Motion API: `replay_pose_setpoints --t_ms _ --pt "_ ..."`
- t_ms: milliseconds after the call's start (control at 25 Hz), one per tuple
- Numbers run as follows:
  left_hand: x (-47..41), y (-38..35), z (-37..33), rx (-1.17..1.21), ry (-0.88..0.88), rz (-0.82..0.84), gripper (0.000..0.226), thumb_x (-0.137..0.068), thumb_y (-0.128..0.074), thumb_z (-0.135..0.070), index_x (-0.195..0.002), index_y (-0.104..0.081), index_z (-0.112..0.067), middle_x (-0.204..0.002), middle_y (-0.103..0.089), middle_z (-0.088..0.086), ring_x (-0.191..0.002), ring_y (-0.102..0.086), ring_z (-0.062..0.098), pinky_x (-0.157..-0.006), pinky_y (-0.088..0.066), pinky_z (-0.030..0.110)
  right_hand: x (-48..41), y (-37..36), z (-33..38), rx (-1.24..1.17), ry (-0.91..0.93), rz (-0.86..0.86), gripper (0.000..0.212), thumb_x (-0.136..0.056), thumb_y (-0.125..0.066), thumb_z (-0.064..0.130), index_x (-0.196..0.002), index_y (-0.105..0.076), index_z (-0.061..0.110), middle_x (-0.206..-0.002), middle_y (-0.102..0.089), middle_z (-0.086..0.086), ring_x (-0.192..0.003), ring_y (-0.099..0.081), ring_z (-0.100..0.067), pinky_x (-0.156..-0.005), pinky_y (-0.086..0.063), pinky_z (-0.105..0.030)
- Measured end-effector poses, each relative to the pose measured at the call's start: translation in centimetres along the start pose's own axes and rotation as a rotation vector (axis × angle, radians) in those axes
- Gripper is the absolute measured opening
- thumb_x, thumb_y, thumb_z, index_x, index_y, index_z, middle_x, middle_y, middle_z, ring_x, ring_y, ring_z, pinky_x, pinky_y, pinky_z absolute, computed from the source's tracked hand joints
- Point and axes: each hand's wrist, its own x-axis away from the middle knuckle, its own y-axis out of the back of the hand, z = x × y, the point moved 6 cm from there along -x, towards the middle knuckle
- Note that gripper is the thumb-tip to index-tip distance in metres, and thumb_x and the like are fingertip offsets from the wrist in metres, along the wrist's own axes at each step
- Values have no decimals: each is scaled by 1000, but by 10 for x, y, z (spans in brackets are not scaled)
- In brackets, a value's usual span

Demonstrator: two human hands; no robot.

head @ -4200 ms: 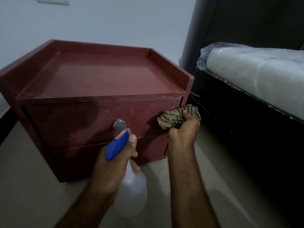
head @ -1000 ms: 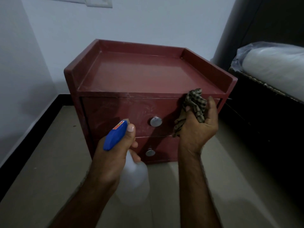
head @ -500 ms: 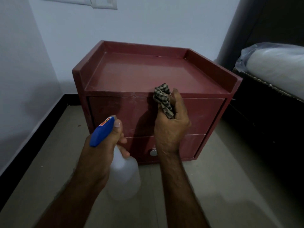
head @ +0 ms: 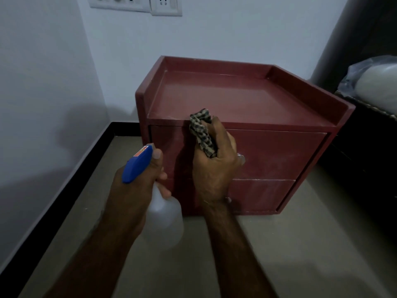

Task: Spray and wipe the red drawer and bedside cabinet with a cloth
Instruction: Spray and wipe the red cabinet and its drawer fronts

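The red bedside cabinet (head: 242, 100) stands on the floor against the wall, with a raised rim round its top. Its upper drawer (head: 283, 153) and lower drawer (head: 262, 194) are both closed. My right hand (head: 214, 166) grips a checked cloth (head: 202, 131) and presses it against the upper drawer's front near its top left corner, hiding most of that drawer's knob. My left hand (head: 139, 186) holds a white spray bottle (head: 165, 216) with a blue head by its neck, low in front of the cabinet's left side.
A bed with a plastic-wrapped mattress (head: 378, 87) stands close on the right, with a dark headboard behind. A wall with a black skirting (head: 71, 175) runs along the left. A switch and socket plate (head: 137, 4) sits on the back wall. Beige floor lies in front.
My right hand has slid the cloth leftward along the top of the upper drawer front, from its right end to near its left corner. The bottle stays in my left hand.
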Motion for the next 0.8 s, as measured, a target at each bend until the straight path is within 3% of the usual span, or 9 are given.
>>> replay_pose_setpoints --t_ms 120,240,400,480,560,720,800 --pt "-2 16 -6 -31 -36 -7 49 -81 -66 -76 -77 -72 -28 -68 -68 10 -55 -65 31 -73 -56 54 11 -19 15 -42 33 74 52 -80 -74 -12 -128 -73 8 -108 -67 15 -104 -71 -17 -91 -57 -23" --pt "0 29 -12 -45 -51 -24 29 -80 -65 -76 -80 -72 -49 -69 -70 6 -54 -65 28 -66 -57 44 18 -35 30 -42 135 141 46 -83 -72 -4 -127 -72 6 -115 -64 11 -99 -71 -24 -85 -59 -27" --pt "-1 48 -14 -36 -29 -96 25 -84 -65 -65 -103 -66 -49 -80 -72 3 -54 -68 21 -52 -57 27 29 -58 32 -77 162 295 46 -84 -66 -1 -128 -72 8 -114 -65 6 -103 -68 -25 -81 -61 -41" --pt "-1 56 -16 -42 -25 -121 22 -86 -65 -64 -100 -68 -47 -83 -73 4 -54 -69 21 -54 -60 36 37 -72 30 -62 185 408 50 -79 -71 -7 -126 -74 9 -117 -68 -7 -106 -67 -26 -83 -59 -46" --pt "-1 63 -15 -52 -28 -127 17 -86 -65 -66 -91 -71 -51 -80 -73 0 -55 -69 22 -67 -58 48 44 -82 28 -29 256 479 56 -72 -75 -12 -125 -75 6 -117 -69 -15 -110 -66 -31 -88 -56 -50" --pt "-2 75 -8 -66 16 -142 37 -82 -65 -69 -98 -71 -36 -80 -73 -1 -55 -68 22 -73 -58 53 52 -86 17 97 407 495 52 -74 -80 -4 -124 -75 9 -115 -72 -12 -115 -63 -30 -97 -48 -41" --pt "-2 80 -5 -61 30 -156 35 -80 -67 -71 -91 -73 -38 -78 -73 -1 -53 -68 22 -75 -58 52 64 -84 8 117 463 519 46 -78 -76 -2 -122 -75 8 -117 -69 -11 -116 -61 -29 -98 -47 -41"
